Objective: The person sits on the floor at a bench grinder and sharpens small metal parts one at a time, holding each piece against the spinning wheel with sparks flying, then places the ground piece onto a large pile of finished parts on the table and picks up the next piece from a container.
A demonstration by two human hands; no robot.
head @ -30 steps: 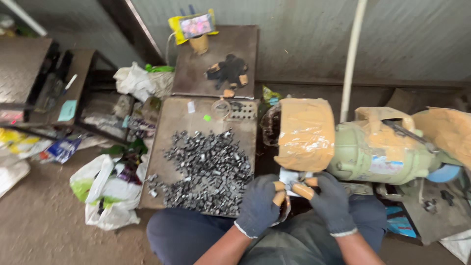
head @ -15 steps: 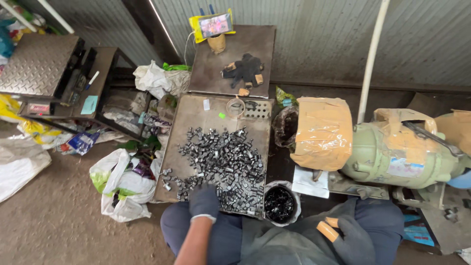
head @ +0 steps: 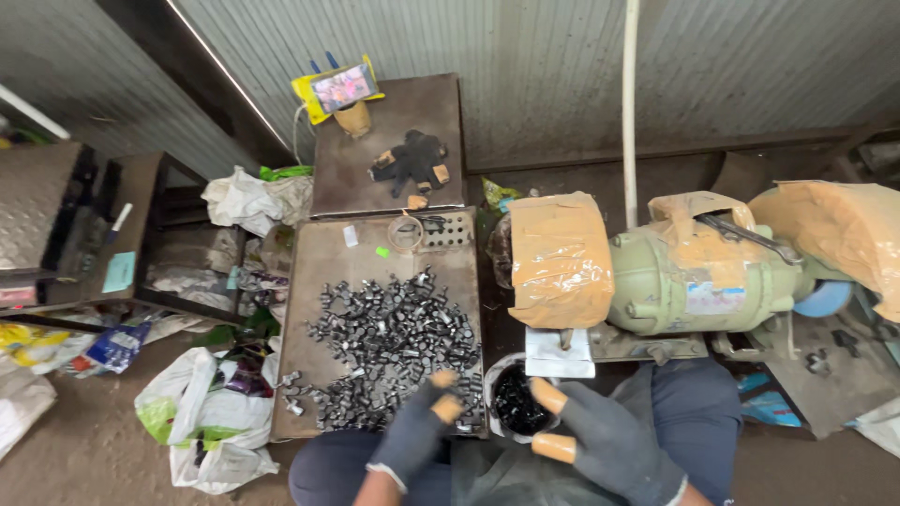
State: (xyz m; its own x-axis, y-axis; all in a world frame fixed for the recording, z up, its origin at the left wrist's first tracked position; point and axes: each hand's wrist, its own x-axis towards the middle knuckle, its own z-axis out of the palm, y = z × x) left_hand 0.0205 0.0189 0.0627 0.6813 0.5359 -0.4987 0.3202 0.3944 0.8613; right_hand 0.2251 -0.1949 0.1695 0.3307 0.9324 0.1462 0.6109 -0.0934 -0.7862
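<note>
My left hand (head: 412, 439), gloved with bare fingertips, hovers half-open over the near edge of the heap of small metal parts (head: 394, 347) on the worktop (head: 319, 272), gripping nothing I can see. My right hand (head: 600, 436), also gloved, is spread open and empty just right of the small container of dark parts (head: 514, 401), near the taped bench grinder (head: 656, 267).

Corrugated wall (head: 562, 66), dirt floor (head: 84, 450) (littered)
</note>
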